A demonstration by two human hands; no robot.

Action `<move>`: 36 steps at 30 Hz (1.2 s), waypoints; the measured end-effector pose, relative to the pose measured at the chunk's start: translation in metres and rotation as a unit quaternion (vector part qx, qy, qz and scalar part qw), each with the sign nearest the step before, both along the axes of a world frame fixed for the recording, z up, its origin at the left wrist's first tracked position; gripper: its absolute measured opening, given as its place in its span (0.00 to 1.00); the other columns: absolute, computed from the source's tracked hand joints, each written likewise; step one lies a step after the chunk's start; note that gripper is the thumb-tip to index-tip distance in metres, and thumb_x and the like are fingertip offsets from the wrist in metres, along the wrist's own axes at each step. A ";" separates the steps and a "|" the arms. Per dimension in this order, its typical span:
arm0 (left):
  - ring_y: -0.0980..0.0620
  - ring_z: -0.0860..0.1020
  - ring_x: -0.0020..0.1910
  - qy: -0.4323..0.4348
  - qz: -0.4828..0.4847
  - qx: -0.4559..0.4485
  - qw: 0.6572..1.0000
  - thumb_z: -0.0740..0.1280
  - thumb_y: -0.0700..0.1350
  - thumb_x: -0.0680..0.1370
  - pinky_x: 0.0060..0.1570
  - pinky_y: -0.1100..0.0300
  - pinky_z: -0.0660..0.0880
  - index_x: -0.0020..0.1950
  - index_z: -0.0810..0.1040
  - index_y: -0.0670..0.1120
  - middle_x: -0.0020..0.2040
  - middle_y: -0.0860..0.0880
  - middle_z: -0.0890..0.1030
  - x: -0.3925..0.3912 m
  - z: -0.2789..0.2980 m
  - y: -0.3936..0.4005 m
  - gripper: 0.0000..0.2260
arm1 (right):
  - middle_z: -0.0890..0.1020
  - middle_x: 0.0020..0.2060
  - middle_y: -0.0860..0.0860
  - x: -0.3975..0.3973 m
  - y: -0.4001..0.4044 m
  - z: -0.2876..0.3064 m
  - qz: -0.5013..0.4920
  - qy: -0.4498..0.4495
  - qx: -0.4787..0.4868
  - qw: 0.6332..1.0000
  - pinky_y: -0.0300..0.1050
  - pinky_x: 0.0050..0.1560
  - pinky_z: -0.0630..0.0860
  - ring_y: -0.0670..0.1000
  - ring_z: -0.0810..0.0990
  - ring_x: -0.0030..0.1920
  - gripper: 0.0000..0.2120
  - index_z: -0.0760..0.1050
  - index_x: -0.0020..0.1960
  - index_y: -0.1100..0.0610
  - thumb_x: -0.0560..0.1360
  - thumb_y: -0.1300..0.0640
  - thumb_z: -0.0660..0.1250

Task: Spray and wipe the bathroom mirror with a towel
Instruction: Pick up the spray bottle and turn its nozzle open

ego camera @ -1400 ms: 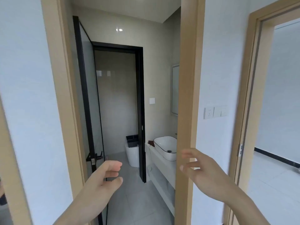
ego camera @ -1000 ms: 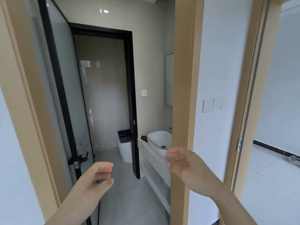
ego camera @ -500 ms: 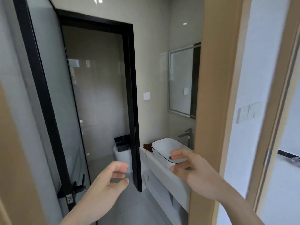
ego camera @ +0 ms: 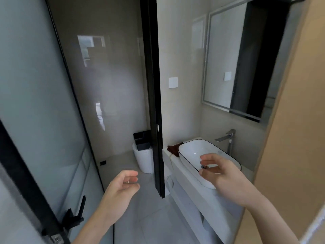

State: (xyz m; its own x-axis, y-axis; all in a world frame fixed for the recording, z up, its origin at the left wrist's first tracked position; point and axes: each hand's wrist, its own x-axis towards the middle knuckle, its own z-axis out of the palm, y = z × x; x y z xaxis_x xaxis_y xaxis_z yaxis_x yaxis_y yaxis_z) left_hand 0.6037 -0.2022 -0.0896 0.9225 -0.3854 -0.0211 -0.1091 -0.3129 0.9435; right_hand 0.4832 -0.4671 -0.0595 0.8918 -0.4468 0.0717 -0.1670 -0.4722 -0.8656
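Mirror (ego camera: 233,57) is seen mounted on the wall above the white basin (ego camera: 191,155). Dark red towel (ego camera: 173,148) lies just beside the basin. Left hand (ego camera: 117,192) and right hand (ego camera: 223,176) are held forward, fingers loosely curled, nothing grasped.

Small bathroom, beige glossy wall tiles (ego camera: 112,85), grey floor tiles (ego camera: 151,217). Black-framed frosted glass door (ego camera: 35,103) stands open at left. White vessel basin (ego camera: 191,155) sits on a white counter (ego camera: 193,187); chrome tap (ego camera: 226,138) behind it. White bin (ego camera: 143,161) by the far wall.
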 end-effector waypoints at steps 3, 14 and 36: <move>0.54 0.80 0.56 0.001 0.030 -0.014 0.999 0.68 0.49 0.68 0.61 0.52 0.75 0.55 0.80 0.56 0.56 0.52 0.83 0.049 0.006 -0.026 0.16 | 0.80 0.59 0.41 0.063 -0.027 0.000 0.010 -0.001 0.003 1.000 0.38 0.47 0.75 0.42 0.80 0.55 0.16 0.74 0.64 0.47 0.78 0.54 0.71; 0.48 0.81 0.54 0.050 -0.008 -0.003 0.999 0.68 0.34 0.77 0.50 0.57 0.74 0.55 0.79 0.49 0.55 0.47 0.82 0.218 -0.039 -0.118 0.12 | 0.79 0.60 0.41 0.230 -0.093 -0.041 0.010 0.044 0.005 0.999 0.53 0.60 0.79 0.43 0.82 0.55 0.18 0.74 0.66 0.45 0.77 0.48 0.70; 0.51 0.83 0.54 0.158 -0.335 0.125 0.920 0.67 0.42 0.80 0.60 0.52 0.79 0.61 0.78 0.48 0.57 0.47 0.83 0.452 -0.152 -0.373 0.10 | 0.81 0.58 0.49 0.374 -0.217 -0.182 -0.280 0.121 0.091 0.948 0.36 0.49 0.73 0.49 0.81 0.54 0.19 0.75 0.66 0.53 0.77 0.55 0.70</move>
